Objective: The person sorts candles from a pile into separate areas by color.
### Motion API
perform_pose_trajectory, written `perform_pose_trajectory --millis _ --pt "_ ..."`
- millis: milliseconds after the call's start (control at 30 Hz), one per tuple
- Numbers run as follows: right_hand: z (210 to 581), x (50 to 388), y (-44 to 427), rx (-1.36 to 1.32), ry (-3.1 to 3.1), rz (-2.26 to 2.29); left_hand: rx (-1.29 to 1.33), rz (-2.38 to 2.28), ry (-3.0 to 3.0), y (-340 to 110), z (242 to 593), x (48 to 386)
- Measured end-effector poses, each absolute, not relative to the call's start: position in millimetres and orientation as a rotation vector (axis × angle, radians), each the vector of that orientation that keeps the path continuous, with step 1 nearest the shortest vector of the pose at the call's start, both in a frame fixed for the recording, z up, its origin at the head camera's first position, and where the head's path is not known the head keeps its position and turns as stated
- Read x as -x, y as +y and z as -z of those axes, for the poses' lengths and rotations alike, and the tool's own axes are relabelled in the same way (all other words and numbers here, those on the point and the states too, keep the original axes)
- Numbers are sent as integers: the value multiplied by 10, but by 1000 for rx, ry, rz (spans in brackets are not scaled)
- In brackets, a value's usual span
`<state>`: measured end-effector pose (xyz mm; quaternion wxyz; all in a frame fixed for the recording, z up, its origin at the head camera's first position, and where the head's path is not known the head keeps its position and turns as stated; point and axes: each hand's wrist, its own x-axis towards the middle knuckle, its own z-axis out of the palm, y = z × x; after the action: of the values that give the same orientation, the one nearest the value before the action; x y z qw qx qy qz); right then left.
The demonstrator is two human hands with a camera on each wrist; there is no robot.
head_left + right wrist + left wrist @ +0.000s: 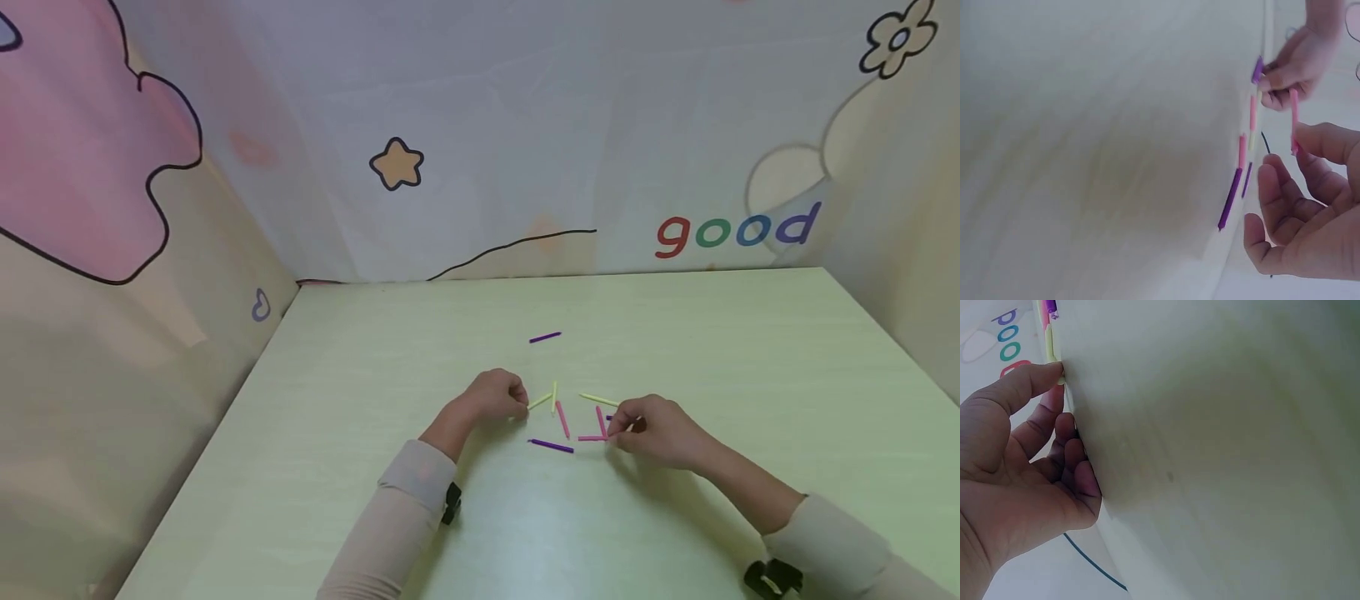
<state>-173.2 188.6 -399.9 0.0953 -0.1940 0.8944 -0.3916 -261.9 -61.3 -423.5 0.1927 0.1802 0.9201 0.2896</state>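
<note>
My left hand (497, 395) pinches the outer end of a yellow stick (540, 402) between thumb and forefinger, low at the tabletop. In the left wrist view, the hand's (1035, 437) other fingers curl beside the table surface. My right hand (660, 429) holds a thin pink stick (1294, 119) between thumb and forefinger, raised off the table in the right wrist view. Beneath it a second pink stick (591, 438) lies flat. Between the hands lie another pink stick (562, 420) and a yellow stick (554, 397); one more yellow stick (597, 399) reaches toward the right hand.
A purple stick (551, 446) lies nearer me, and another purple stick (545, 337) lies farther back. A third purple stick (609, 417) is partly hidden by the right fingers. The pale green table (375, 333) meets a printed cloth wall (480, 167) at its back edge.
</note>
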Motion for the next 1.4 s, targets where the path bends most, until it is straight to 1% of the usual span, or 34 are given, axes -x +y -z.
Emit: perform_pose_trajectory --millis 233,533,1000,1267,1400 --pt "3937 1779 2001 513 2604 1112 -515 -846 2569 -625 4218 2604" --pt "3855 1879 2273 579 2515 1124 -471 -880 2537 -627 4211 2592" --pt "3891 2089 2694 514 2543 1106 -457 -873 2530 -640 4228 2623" --pt "3935 2220 2816 433 2577 1054 -443 -882 2527 -661 4197 2605" --pt "3969 2289 2866 349 2586 1056 -452 -892 2525 -675 4194 2610"
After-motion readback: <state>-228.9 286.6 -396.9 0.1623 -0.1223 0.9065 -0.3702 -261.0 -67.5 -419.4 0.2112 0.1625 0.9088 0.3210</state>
